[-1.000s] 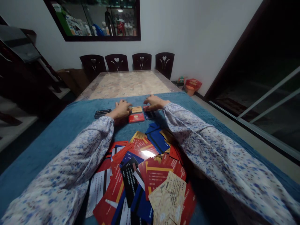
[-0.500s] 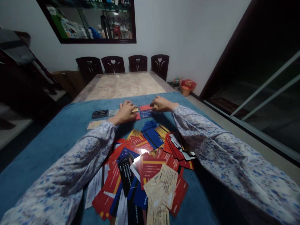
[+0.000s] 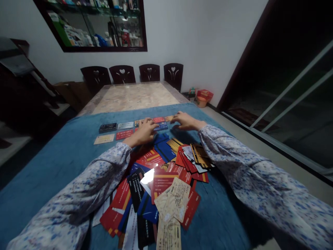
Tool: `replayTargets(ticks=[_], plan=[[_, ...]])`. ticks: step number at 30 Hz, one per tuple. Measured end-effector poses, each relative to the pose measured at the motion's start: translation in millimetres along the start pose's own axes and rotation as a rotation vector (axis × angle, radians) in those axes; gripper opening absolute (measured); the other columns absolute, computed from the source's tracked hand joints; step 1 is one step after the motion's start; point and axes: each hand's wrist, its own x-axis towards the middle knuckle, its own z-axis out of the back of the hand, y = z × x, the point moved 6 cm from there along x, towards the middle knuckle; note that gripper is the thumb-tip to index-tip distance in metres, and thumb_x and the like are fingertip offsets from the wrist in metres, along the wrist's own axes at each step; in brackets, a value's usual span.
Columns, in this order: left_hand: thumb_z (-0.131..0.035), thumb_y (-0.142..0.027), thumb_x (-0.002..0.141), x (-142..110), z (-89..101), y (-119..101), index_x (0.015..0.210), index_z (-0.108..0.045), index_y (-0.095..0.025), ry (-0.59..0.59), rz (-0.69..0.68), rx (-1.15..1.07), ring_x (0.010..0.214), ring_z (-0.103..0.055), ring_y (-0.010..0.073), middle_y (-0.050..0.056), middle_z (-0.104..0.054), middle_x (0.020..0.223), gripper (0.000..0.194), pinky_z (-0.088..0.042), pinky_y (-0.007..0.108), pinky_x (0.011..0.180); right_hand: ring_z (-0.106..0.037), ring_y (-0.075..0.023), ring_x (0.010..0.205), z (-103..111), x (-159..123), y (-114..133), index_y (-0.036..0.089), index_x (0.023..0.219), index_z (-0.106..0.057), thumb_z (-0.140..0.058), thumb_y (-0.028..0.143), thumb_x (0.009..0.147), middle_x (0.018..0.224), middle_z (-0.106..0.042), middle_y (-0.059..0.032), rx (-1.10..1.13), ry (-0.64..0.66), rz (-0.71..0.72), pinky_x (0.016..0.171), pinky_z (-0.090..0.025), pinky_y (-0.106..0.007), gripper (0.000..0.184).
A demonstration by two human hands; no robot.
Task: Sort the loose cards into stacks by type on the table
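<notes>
Glossy multicoloured rectangular cards (image 3: 163,181) are heaped before neat card rows (image 3: 124,134) on blue cloth (image 3: 54,159); rows could be nudged askew by the curled left hand (image 3: 145,132) or right hand (image 3: 185,121); any grip cannot be told.

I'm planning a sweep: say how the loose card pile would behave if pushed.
The loose card pile would probably fan out, its cards overlapping at odd angles. Straight edges suggest stiff cards; bright glare hints at slippery faces.
</notes>
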Motion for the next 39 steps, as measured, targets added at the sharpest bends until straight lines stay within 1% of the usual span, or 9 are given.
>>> replayTargets(ticks=[7, 10, 14, 17, 21, 24, 28, 34, 39], plan=[[-0.056, -0.026, 0.093, -14, -7.8, -11, 0.130, -0.069, -0.023, 0.023, -0.042, -0.036, 0.135, -0.041, 0.0376, 0.014, -0.064, 0.134, 0.039, -0.034, 0.059, 0.106, -0.052, -0.0316, 0.116, -5, -21, 18, 0.019, 0.126, -0.074, -0.065, 0.027, 0.091, 0.131, -0.070, -0.0146, 0.062, -0.069, 0.053, 0.091, -0.041, -0.040, 0.037], [-0.058, -0.026, 0.094, -23, -9.7, -15, 0.130, -0.069, -0.025, 0.039, -0.070, -0.074, 0.137, -0.040, 0.0372, 0.013, -0.064, 0.136, 0.038, -0.034, 0.059, 0.107, -0.052, -0.0311, 0.116, -9, -27, 27, 0.019, 0.125, -0.075, -0.064, 0.028, 0.093, 0.128, -0.071, -0.0137, 0.100, -0.101, 0.119, 0.094, -0.041, -0.042, 0.035], [-0.060, -0.026, 0.095, -33, -12.9, -23, 0.129, -0.072, -0.029, 0.051, -0.147, -0.124, 0.137, -0.040, 0.0356, 0.011, -0.064, 0.136, 0.036, -0.031, 0.062, 0.112, -0.052, -0.0315, 0.113, -17, -32, 38, 0.019, 0.122, -0.076, -0.067, 0.029, 0.091, 0.120, -0.073, -0.0126, 0.129, -0.129, 0.200, 0.094, -0.042, -0.045, 0.034], [-0.060, -0.031, 0.098, -42, -15.3, -32, 0.127, -0.074, -0.033, 0.070, -0.203, -0.132, 0.138, -0.039, 0.0350, 0.009, -0.063, 0.138, 0.032, -0.028, 0.064, 0.115, -0.053, -0.0309, 0.109, -21, -33, 46, 0.020, 0.120, -0.077, -0.068, 0.028, 0.090, 0.117, -0.074, -0.0124, 0.141, -0.132, 0.233, 0.093, -0.043, -0.045, 0.032], [-0.061, -0.036, 0.099, -50, -14.9, -41, 0.125, -0.076, -0.035, 0.101, -0.212, -0.086, 0.141, -0.036, 0.0374, 0.010, -0.059, 0.144, 0.030, -0.027, 0.066, 0.115, -0.053, -0.0295, 0.106, -22, -33, 56, 0.020, 0.119, -0.077, -0.067, 0.029, 0.092, 0.116, -0.074, -0.0120, 0.164, -0.137, 0.250, 0.093, -0.043, -0.045, 0.029], [-0.062, -0.037, 0.098, -52, -14.0, -40, 0.126, -0.075, -0.035, 0.115, -0.187, -0.048, 0.142, -0.035, 0.0385, 0.010, -0.057, 0.147, 0.031, -0.026, 0.067, 0.115, -0.053, -0.0289, 0.107, -22, -32, 60, 0.020, 0.118, -0.077, -0.069, 0.028, 0.092, 0.118, -0.073, -0.0118, 0.180, -0.136, 0.262, 0.093, -0.043, -0.045, 0.029], [-0.062, -0.036, 0.098, -52, -14.8, -30, 0.128, -0.074, -0.032, 0.098, -0.168, -0.038, 0.140, -0.037, 0.0373, 0.011, -0.057, 0.147, 0.033, -0.027, 0.065, 0.115, -0.052, -0.0295, 0.108, -26, -30, 62, 0.021, 0.119, -0.077, -0.069, 0.028, 0.090, 0.119, -0.073, -0.0120, 0.198, -0.129, 0.257, 0.092, -0.044, -0.044, 0.030], [-0.060, -0.035, 0.098, -52, -18.8, -20, 0.128, -0.073, -0.031, 0.077, -0.125, -0.027, 0.129, -0.044, 0.0339, 0.012, -0.059, 0.138, 0.033, -0.033, 0.061, 0.110, -0.051, -0.0286, 0.106, -30, -31, 67, 0.022, 0.117, -0.078, -0.069, 0.027, 0.090, 0.120, -0.073, -0.0112, 0.237, -0.122, 0.272, 0.091, -0.043, -0.044, 0.029], [-0.059, -0.031, 0.097, -50, -17.2, -18, 0.125, -0.075, -0.029, 0.061, -0.075, 0.011, 0.123, -0.045, 0.0334, 0.013, -0.061, 0.129, 0.032, -0.036, 0.058, 0.105, -0.051, -0.0290, 0.107, -32, -31, 71, 0.022, 0.118, -0.077, -0.069, 0.025, 0.090, 0.124, -0.072, -0.0118, 0.267, -0.125, 0.292, 0.095, -0.043, -0.047, 0.030]])
